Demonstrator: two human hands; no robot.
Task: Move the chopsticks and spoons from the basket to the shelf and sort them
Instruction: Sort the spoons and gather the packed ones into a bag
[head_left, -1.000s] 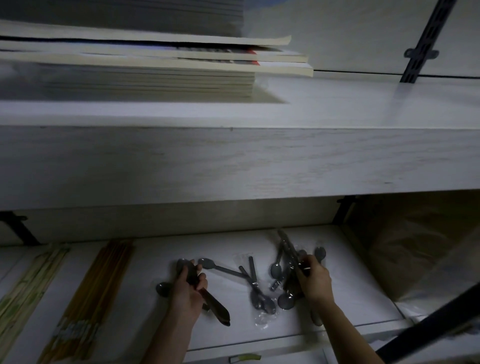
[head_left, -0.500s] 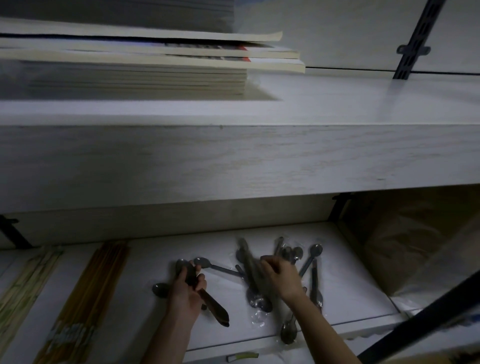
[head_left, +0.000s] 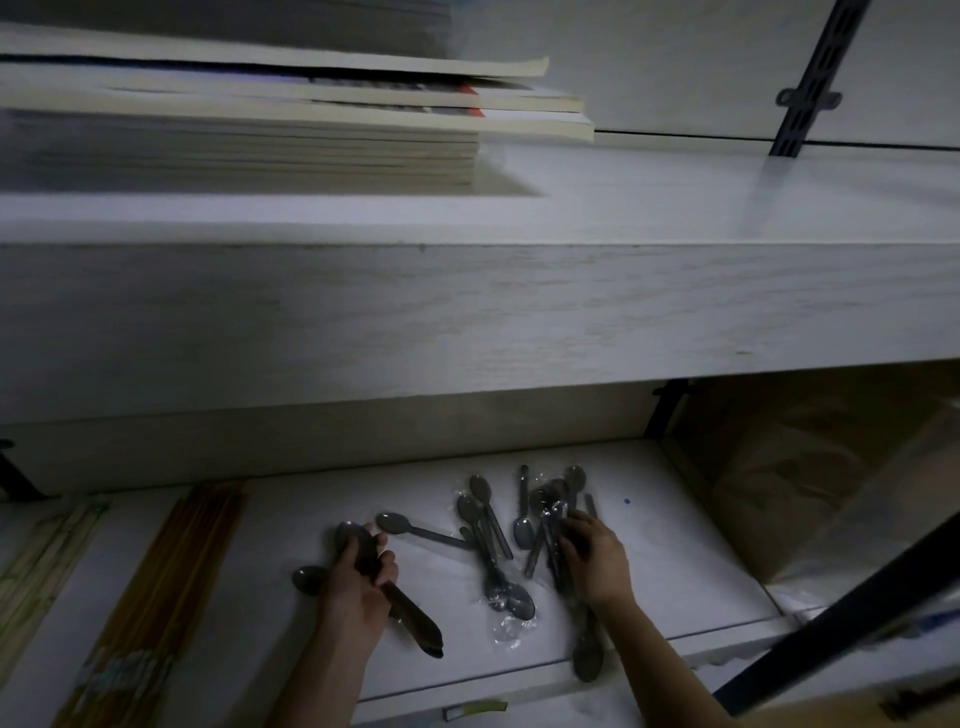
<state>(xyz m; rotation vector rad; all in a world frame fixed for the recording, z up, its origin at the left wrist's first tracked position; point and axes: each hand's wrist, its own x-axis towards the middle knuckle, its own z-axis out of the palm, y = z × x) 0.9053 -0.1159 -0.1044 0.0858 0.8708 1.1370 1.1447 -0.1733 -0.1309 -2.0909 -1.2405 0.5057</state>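
On the dim lower shelf (head_left: 675, 561) lies a loose heap of metal spoons (head_left: 493, 535), some in clear plastic wrap. My left hand (head_left: 358, 587) is closed around a bunch of spoons (head_left: 410, 618), bowls pointing away and handles sticking out toward me. My right hand (head_left: 592, 561) rests on the right side of the heap, fingers closed on wrapped spoons (head_left: 550, 519). One spoon (head_left: 587, 660) lies under my right wrist at the shelf's front edge. Brown chopsticks (head_left: 171, 587) and pale bamboo chopsticks (head_left: 36, 566) lie in separate rows at the left.
A thick white upper shelf (head_left: 467, 312) overhangs the work area, carrying a stack of books (head_left: 260, 119). A brown paper bag in plastic (head_left: 810, 493) stands to the right of the spoons. A dark metal bar (head_left: 831, 623) crosses the lower right. No basket is in view.
My right hand moved from the middle of the spoon heap back to its right side and closed on wrapped spoons there. The spoons it released now lie in the middle. My left hand kept its bunch.
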